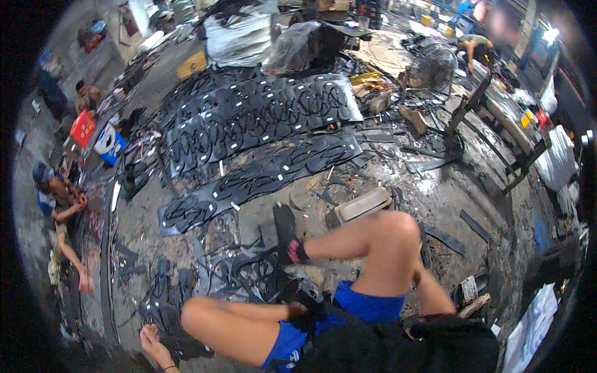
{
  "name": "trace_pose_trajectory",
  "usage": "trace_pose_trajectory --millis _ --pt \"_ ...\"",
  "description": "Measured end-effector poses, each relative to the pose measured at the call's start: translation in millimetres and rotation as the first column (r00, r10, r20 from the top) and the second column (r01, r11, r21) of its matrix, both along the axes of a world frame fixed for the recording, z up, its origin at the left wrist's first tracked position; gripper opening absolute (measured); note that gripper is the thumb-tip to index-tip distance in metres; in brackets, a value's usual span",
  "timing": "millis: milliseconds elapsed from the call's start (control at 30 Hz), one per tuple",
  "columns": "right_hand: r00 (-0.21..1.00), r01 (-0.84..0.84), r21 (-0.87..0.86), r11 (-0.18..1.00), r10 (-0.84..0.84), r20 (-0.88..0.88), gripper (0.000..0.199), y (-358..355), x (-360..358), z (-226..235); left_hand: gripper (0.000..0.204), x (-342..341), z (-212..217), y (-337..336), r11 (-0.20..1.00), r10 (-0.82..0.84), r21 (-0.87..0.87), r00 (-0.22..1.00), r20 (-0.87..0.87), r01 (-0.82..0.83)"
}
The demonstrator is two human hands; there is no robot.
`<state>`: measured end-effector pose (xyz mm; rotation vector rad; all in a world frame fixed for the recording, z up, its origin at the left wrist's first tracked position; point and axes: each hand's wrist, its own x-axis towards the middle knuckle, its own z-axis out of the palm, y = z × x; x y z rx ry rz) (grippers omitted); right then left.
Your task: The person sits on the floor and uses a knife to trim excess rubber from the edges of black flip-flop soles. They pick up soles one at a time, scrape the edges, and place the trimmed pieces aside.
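Observation:
My left hand (151,343) is at the lower left, beside my bent left knee, with its fingers loosely apart and nothing visible in them. Closest to it lie black flip-flops (163,283) and dark strips on the floor. My right forearm (433,293) reaches up behind my raised right knee, which hides most of that hand and anything in it. Beyond my legs, black flip-flops (233,193) lie in a row on dark sheets. More black flip-flops (261,118) fill a wider set of rows behind them, with small white tags among them.
A pale shallow tray (364,205) stands past my right knee. Dark scraps (444,239) litter the floor. To the right are a wooden frame (491,133) and a fan (433,65). A person (59,199) sits at the left, near red (82,128) and blue (110,145) boxes.

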<state>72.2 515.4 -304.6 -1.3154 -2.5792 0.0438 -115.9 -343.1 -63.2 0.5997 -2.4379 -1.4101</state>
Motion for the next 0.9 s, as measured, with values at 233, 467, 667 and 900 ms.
trace_pose_trajectory --millis 233,467,667,900 --pt "0.809 -0.588 -0.267 0.764 0.554 -0.197 0.038 88 -297 209 0.033 -130 26 102 0.839 -0.388 -0.304 0.888 0.247 0.451" --pt "0.944 -0.322 -0.711 0.625 0.157 -0.289 0.037 158 -534 49 0.025 -193 -34 219 0.192 -0.567 -0.219 0.291 0.771 0.957" --pt "0.448 -0.591 -0.703 0.395 -0.563 -0.694 0.054 260 -599 -7 0.031 -189 -98 242 0.273 -0.599 0.119 0.072 0.797 0.955" --pt "0.357 -0.643 -0.682 0.349 -0.651 -0.670 0.049 183 -575 118 0.027 -190 -41 295 0.262 -0.609 0.018 0.151 0.779 0.965"
